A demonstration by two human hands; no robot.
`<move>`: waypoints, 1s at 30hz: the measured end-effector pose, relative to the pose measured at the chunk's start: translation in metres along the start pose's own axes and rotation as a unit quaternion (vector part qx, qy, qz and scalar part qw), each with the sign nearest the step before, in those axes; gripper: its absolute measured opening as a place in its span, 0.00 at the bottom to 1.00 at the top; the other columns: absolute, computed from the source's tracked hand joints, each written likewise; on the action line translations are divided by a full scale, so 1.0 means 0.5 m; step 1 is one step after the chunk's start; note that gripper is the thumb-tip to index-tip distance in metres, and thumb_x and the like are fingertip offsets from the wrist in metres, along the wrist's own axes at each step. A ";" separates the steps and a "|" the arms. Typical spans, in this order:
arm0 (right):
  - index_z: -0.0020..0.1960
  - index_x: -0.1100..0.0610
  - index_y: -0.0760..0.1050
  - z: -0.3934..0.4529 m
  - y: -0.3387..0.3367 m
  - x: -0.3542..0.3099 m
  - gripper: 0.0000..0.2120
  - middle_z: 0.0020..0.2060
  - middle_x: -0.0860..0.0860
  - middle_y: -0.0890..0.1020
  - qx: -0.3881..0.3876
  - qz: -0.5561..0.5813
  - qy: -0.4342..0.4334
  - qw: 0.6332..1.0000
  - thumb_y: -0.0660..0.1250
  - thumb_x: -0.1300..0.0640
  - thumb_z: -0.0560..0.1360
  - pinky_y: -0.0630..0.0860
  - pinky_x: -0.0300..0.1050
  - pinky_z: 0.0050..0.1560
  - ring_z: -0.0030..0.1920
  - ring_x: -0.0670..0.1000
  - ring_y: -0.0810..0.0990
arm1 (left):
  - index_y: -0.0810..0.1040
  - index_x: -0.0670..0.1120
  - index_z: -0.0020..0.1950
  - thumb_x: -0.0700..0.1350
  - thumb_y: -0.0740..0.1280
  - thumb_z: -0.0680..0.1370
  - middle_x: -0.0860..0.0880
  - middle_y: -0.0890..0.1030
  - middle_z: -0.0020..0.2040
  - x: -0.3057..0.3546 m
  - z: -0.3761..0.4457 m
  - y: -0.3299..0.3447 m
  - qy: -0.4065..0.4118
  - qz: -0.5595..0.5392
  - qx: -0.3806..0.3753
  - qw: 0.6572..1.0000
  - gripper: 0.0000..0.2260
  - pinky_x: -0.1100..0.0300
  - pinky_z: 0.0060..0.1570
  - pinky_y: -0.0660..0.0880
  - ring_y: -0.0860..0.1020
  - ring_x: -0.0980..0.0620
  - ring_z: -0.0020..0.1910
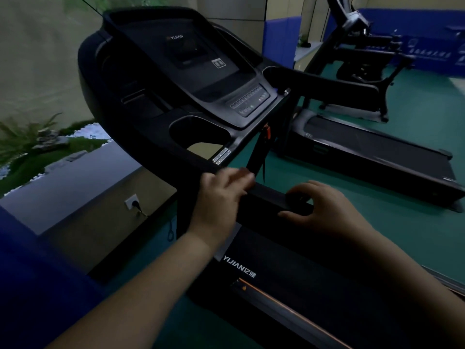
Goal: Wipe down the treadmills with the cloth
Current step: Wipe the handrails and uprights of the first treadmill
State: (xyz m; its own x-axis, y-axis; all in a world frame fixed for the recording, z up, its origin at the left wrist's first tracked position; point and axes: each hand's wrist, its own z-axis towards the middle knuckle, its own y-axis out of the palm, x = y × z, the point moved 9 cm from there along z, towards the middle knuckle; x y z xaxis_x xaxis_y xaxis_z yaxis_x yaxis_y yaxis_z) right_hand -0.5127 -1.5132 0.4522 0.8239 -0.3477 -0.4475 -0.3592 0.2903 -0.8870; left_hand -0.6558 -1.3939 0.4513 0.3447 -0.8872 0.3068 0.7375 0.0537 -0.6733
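Note:
A black treadmill fills the middle of the view, with its console (201,71) tilted up and its running deck (289,280) below. A black handrail (269,200) juts toward me between my hands. My left hand (221,195) is blurred and lies against the rail's left side with fairly straight fingers. My right hand (324,210) grips the near end of the rail, fingers curled over the top and thumb underneath. No cloth shows plainly; the dark rail and dim light hide whatever is under my right palm.
A second treadmill (372,152) lies flat on the green floor (415,117) to the right. An exercise machine (359,59) stands behind it by a blue wall. A wall socket (132,203) with a plugged cable sits low on the left.

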 end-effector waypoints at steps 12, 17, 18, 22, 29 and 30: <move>0.52 0.44 0.78 -0.003 -0.001 0.003 0.19 0.46 0.40 0.77 0.004 0.015 0.000 1.000 0.72 0.38 0.65 0.76 0.42 0.51 0.48 0.43 0.77 | 0.80 0.48 0.60 0.35 0.67 0.75 0.45 0.78 0.59 -0.094 0.035 -0.029 -0.080 0.032 0.020 0.996 0.16 0.51 0.51 0.74 0.69 0.40 0.49; 0.53 0.44 0.77 -0.006 -0.002 0.004 0.19 0.47 0.40 0.78 0.001 0.009 0.000 1.000 0.72 0.39 0.65 0.75 0.41 0.51 0.48 0.43 0.77 | 0.80 0.50 0.61 0.42 0.58 0.76 0.47 0.80 0.56 -0.055 0.028 -0.028 0.053 0.023 -0.022 0.998 0.18 0.57 0.48 0.73 0.70 0.44 0.46; 0.53 0.43 0.77 -0.005 -0.002 0.004 0.19 0.47 0.40 0.78 0.000 0.011 0.000 1.000 0.72 0.38 0.65 0.76 0.41 0.51 0.48 0.43 0.77 | 0.79 0.50 0.62 0.41 0.58 0.76 0.46 0.80 0.56 -0.095 0.038 -0.044 0.033 0.041 -0.011 0.999 0.18 0.56 0.50 0.73 0.70 0.43 0.47; 0.52 0.43 0.77 -0.004 -0.001 0.009 0.21 0.45 0.40 0.78 0.007 0.013 -0.002 1.000 0.69 0.34 0.63 0.76 0.42 0.50 0.47 0.42 0.77 | 0.77 0.50 0.65 0.37 0.63 0.78 0.42 0.75 0.63 -0.232 0.054 -0.085 -0.151 0.064 0.028 0.986 0.17 0.52 0.58 0.69 0.67 0.38 0.56; 0.53 0.43 0.77 -0.003 0.000 0.008 0.21 0.46 0.40 0.78 0.002 0.003 -0.006 1.000 0.70 0.36 0.64 0.77 0.42 0.51 0.47 0.43 0.77 | 0.80 0.50 0.61 0.37 0.64 0.74 0.47 0.79 0.58 0.024 -0.013 0.010 0.033 -0.035 -0.025 0.999 0.18 0.58 0.51 0.75 0.71 0.45 0.47; 0.53 0.43 0.78 -0.002 -0.001 0.007 0.21 0.46 0.41 0.78 0.003 0.002 -0.008 1.000 0.70 0.36 0.64 0.77 0.42 0.51 0.47 0.43 0.77 | 0.80 0.51 0.62 0.40 0.61 0.75 0.48 0.79 0.58 0.015 -0.005 0.003 0.054 -0.024 -0.032 0.998 0.17 0.57 0.50 0.75 0.71 0.45 0.47</move>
State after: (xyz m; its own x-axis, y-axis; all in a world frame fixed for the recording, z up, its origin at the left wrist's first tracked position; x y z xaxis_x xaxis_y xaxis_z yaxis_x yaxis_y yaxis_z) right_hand -0.5101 -1.5156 0.4510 0.8289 -0.3324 -0.4499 -0.3601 0.2982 -0.8840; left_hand -0.6535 -1.4017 0.4506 0.2424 -0.9324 0.2682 0.7115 -0.0171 -0.7025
